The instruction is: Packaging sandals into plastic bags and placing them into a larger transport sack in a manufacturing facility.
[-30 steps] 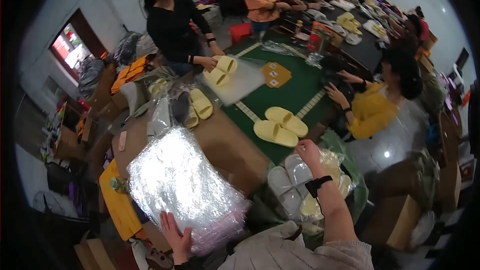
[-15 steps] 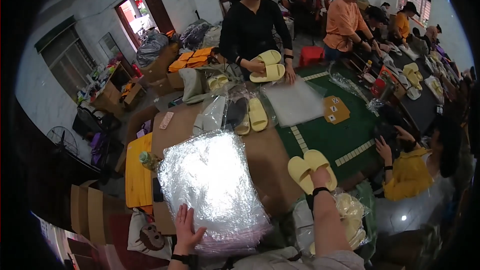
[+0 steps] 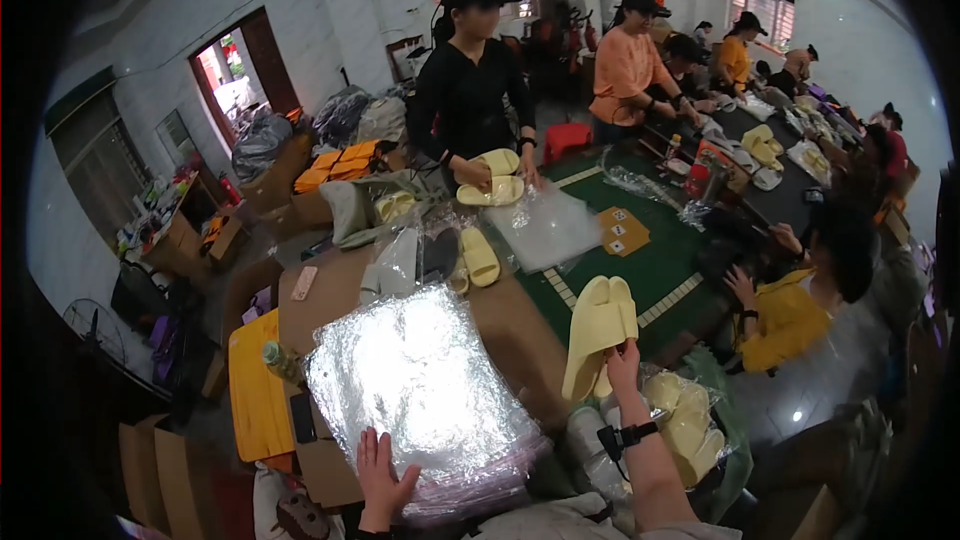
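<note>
1. A yellow board (image 3: pixel 255 390) lies at the left end of the table, with a green bottle (image 3: pixel 281 361) lying at its right edge.
2. The left hand (image 3: pixel 383 477) rests flat, fingers spread wide, on the near edge of a stack of clear plastic bags (image 3: pixel 420 395); it grips nothing.
3. The stack lies on the brown table (image 3: pixel 520 325) straight in front of the person and gleams under the light.
4. Beyond the stack, a single yellow slipper (image 3: pixel 480 256) lies on the table beside more clear wrapping.
5. The right hand (image 3: pixel 622 365), a dark band at its wrist, is closed around the heel end of a pair of yellow slippers (image 3: pixel 598 332), held sole to sole and raised above the table's right edge, toes pointing up and away.
6. Below that hand, a clear sack of yellow slippers (image 3: pixel 690 420) sits beside the table.
7. Across the table, a person in black (image 3: pixel 470 90) holds another yellow pair over the green mat (image 3: pixel 650 270).
8. At the right, a person in a yellow top (image 3: pixel 790 315) leans on the mat's far side.
</note>
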Available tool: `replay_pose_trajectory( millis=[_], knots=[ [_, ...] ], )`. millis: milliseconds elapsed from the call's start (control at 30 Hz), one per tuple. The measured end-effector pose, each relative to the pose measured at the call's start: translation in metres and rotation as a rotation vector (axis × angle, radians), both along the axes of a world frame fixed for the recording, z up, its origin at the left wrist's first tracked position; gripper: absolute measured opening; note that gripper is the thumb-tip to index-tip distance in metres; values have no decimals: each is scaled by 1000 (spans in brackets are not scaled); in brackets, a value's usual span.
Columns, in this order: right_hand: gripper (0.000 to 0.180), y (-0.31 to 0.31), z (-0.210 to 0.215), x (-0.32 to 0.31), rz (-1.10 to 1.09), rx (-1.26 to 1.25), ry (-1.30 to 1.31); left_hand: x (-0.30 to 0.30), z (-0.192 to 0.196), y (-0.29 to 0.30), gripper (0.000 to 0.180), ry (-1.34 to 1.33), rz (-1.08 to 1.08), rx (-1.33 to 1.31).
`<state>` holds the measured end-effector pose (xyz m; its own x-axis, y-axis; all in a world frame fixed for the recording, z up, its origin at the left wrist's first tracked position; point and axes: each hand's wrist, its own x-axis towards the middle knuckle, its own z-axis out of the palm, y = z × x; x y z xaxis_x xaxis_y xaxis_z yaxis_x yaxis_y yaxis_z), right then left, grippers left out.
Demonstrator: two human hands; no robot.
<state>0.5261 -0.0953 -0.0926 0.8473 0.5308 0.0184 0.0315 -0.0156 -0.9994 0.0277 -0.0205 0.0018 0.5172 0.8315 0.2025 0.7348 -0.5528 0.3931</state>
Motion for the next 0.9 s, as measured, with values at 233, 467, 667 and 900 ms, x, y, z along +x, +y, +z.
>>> replay_pose_trajectory(
  millis=[233, 467, 667, 900],
  knots=[
    [26, -10, 129, -117, 224, 413, 101, -3, 5, -2, 78, -75, -25, 29],
    [23, 20, 156, -259, 487, -300, -744, -7, -5, 1, 80, -43, -30, 40],
    [27, 40, 94, -273, 405, -501, -785, -12, -5, 0, 82, -36, -12, 16],
    [34, -38, 108, -197, 16, -492, -728, -23, -10, 20, 99, 4, -81, -127]
  ],
)
